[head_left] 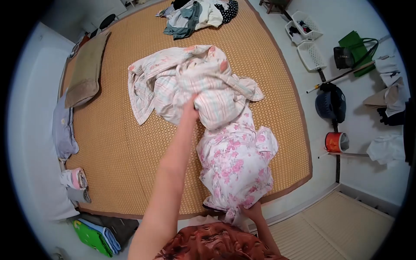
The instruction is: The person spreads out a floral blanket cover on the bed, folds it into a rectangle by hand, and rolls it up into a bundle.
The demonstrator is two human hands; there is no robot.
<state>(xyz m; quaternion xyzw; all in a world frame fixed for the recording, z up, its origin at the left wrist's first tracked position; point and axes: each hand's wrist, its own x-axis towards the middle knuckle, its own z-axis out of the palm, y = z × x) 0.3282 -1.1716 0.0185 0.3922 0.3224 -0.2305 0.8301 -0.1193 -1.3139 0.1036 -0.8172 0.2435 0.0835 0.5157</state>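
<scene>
A crumpled striped quilt (169, 89), white with pale stripes and orange patches, lies on the woven mat. My left hand (191, 106) reaches into its folds and closes on the fabric, with the fingertips partly hidden. Just below lies a puffy bundle of white cloth with pink flowers (236, 162), its far end touching the quilt. Whether the quilt runs inside the flowered cloth, I cannot tell. Close to my body, my right hand (252, 211) grips the bundle's gathered near end, with some fingers hidden by the cloth.
The woven mat (130, 143) covers the bed. Clothes (199, 17) are heaped at its far end. A brown pillow (89, 69), a grey pillow (65, 130) and folded cloths (76, 178) line the left. White baskets (311, 55) and a red tub (336, 142) stand at right.
</scene>
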